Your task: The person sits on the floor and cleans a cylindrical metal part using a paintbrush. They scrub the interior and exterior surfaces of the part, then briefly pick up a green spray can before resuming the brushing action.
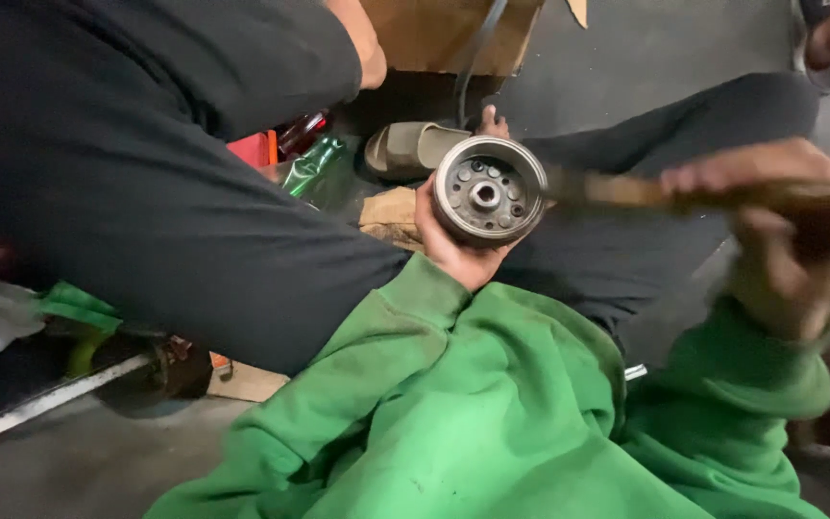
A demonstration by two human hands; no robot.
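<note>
Rotor in one hand, tool in the other

Left hand (449,245) fingers curled tight around the round metal rotor (489,190) at frame center; right hand (788,231) fisted on a blurred long tool (626,190), tip touching the rotor's rim. Cardboard box (444,34) top center, green bottle (314,165) left of the rotor.

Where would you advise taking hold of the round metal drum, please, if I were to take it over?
Take the round metal drum by its smooth outer rim, coming from behind its closed back, as the left hand does now. Its open face, with bolt holes and a centre hub, points at the camera, and the blurred tool in the right hand reaches its right edge, so keep that side free.
</note>
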